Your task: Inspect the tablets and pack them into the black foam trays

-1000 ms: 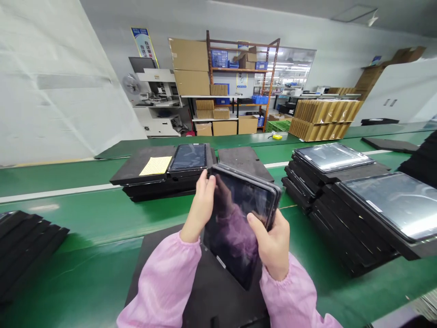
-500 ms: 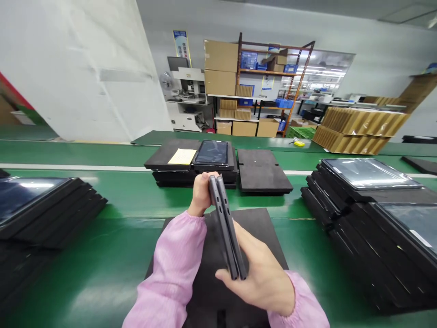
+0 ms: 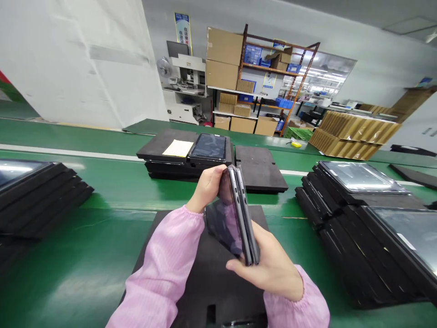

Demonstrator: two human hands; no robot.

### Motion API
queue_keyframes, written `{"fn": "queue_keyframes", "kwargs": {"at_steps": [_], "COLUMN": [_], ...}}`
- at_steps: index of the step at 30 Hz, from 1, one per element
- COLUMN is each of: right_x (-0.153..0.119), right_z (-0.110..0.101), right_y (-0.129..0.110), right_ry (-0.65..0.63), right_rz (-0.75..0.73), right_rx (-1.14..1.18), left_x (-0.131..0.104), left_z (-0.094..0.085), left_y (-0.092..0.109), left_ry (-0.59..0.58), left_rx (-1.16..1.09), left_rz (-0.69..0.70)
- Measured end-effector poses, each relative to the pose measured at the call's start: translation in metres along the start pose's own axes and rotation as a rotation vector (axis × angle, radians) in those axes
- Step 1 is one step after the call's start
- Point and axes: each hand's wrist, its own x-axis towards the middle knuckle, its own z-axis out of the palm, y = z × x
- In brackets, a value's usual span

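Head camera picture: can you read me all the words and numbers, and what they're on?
"在这": seemingly the first big characters on the wall banner; the rest is blurred.
Posters behind the rack: too small to read.
White labels on lying tablets: too small.
Held tablets: none readable.
Yellow sheet: none readable.

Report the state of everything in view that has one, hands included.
Held tablets: side by side, tilted, visible screen dark
Left hand: closed on their upper end
Right hand: closed around their lower end
Far tablet: face up, screen dark
Yellow sheet: lying flat
Left foam stack: edges staggered
Right foam stack: edges uneven
Cardboard box on orange rack: flaps open
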Motion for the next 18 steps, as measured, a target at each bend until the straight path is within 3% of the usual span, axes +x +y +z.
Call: {"fn": "queue_keyframes", "kwargs": {"at_steps": [10,14,18], "right_x": [0.0,-0.002,-0.001], "right_z": [-0.025,-0.028,-0.027], "right_y": [0.001,0.007,0.009], "right_ry": [-0.237,-0.226,-0.197], "right_rz": [0.058,0.072,0.056], "right_rx": [0.313,0.406,0.427], "left_x": [0.001,0.001,0.002], "left_z": [0.002,0.003,0.004], "left_y": [0.004,0.002,-0.003], "left_ry": [-0.044,0.024,0.064], "left_rx": [0.009,-0.015,-0.017], "left_rz": [0.037,0.095,0.069]}}
